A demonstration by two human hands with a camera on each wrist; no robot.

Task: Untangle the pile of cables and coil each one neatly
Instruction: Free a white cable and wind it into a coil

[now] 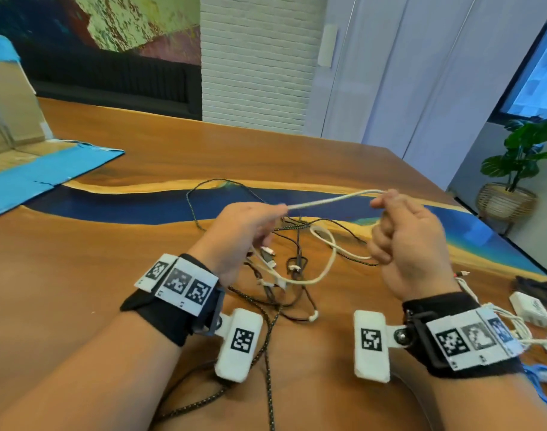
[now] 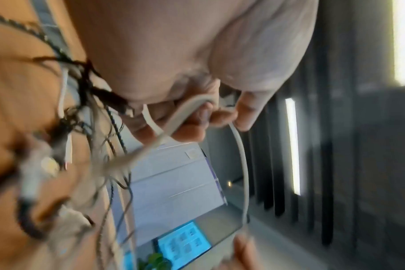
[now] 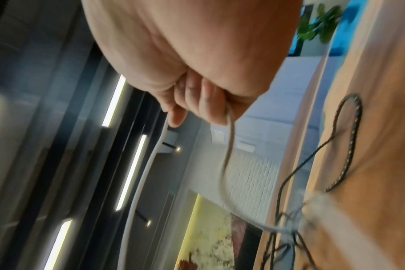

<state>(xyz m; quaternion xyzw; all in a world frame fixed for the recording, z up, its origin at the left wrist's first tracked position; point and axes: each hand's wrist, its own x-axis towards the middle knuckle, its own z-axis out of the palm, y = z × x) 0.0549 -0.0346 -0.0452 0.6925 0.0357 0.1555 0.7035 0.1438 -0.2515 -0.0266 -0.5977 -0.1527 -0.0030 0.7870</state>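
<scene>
A white cable [image 1: 331,200] stretches taut between my two hands above the table. My left hand [image 1: 250,228] grips one end of that span, fingers curled round the white cable [image 2: 185,117], with its plugs hanging below the palm. My right hand [image 1: 399,225] pinches the other end, where the white cable [image 3: 229,127] bends back and droops in a loop [image 1: 325,262] to the table. Under both hands lies a tangle of thin black cables [image 1: 297,253], with a braided black cable [image 1: 267,346] running toward me.
The wooden table [image 1: 110,259] has a blue resin band across it. An open blue-edged cardboard box [image 1: 23,144] sits at the far left. A white charger [image 1: 530,307] and more white cables lie at the right edge. A potted plant [image 1: 521,160] stands beyond the table.
</scene>
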